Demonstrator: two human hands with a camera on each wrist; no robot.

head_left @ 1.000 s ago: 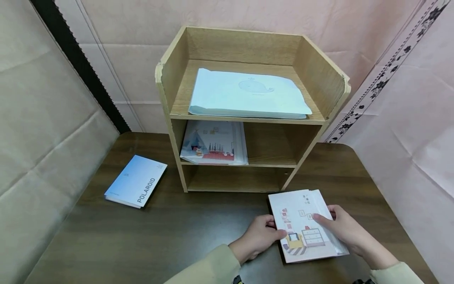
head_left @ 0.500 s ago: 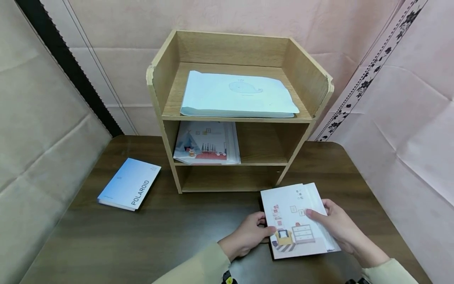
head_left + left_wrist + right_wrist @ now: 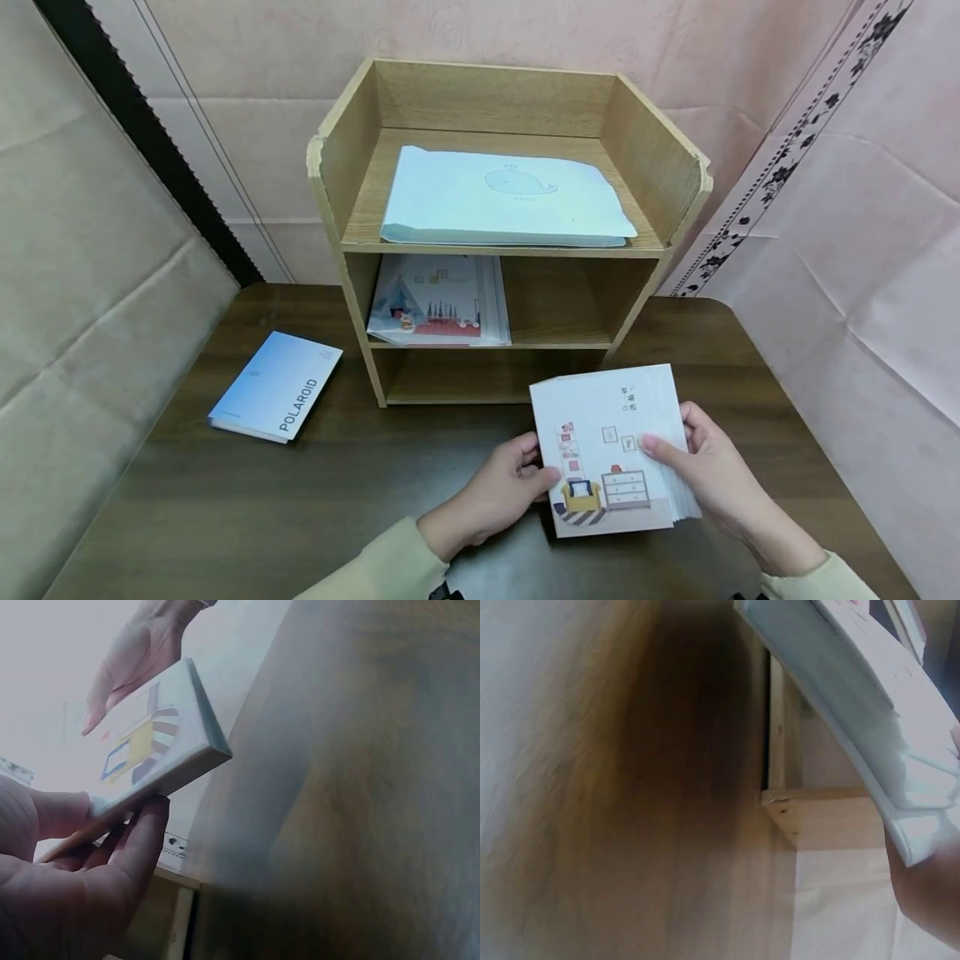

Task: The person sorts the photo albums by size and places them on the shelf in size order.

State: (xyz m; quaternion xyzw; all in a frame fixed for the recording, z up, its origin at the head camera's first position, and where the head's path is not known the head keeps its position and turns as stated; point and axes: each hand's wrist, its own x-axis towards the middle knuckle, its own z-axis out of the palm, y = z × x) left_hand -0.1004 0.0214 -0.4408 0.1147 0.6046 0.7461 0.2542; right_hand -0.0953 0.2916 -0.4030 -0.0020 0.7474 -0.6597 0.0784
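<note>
Both hands hold a white book [image 3: 600, 417] whose cover shows a yellow chair, a small dresser and a striped rug. At its left edge, the left hand [image 3: 491, 492] grips with the thumb on the cover and the fingers beneath, as the left wrist view of the book [image 3: 142, 742] also shows. The right hand [image 3: 712, 479] pinches the opposite edge, thumb on top. In the right wrist view the loose page edges of the book [image 3: 855, 712] face the camera, slightly fanned. The book is raised over the table, in front of the shelf.
A wooden shelf [image 3: 652, 192] stands behind the hands. Its top tier bears a light blue folded pack with a whale drawing [image 3: 510, 200]; its middle tier holds illustrated books [image 3: 442, 300] at the left. A blue POLAROID book [image 3: 277, 387] lies on the table [image 3: 300, 508]. Pale cloth hangs around.
Both hands have lifted the white book off the table and shifted it left, toward the shelf. Its pages look more fanned at the right edge.
</note>
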